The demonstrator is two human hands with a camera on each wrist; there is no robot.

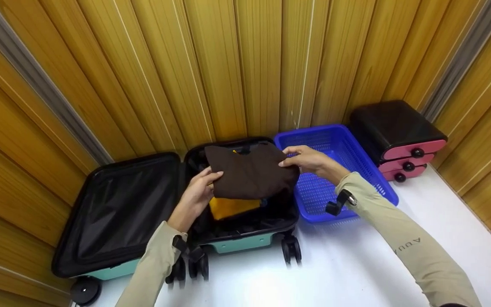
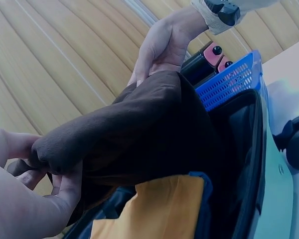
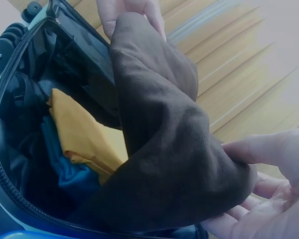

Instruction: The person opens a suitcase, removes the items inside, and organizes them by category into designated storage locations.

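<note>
A folded dark brown cloth (image 1: 249, 172) is held between both hands over the open suitcase (image 1: 254, 232). My left hand (image 1: 196, 192) pinches its left edge, thumb on top and fingers beneath. At the opposite edge my right hand (image 1: 309, 161) grips the cloth between thumb and fingers. Below it, inside the suitcase, lies a yellow folded cloth (image 3: 84, 137), with a blue cloth (image 3: 72, 177) under it in the right wrist view. The brown cloth hides part of both.
The suitcase's black-lined other half (image 1: 130, 217) lies opened flat at the left. Right of the suitcase stands a blue plastic basket (image 1: 339, 215), and beyond it a black drawer unit (image 1: 399, 123) with pink fronts. A wood-patterned wall (image 1: 254, 68) rises close behind.
</note>
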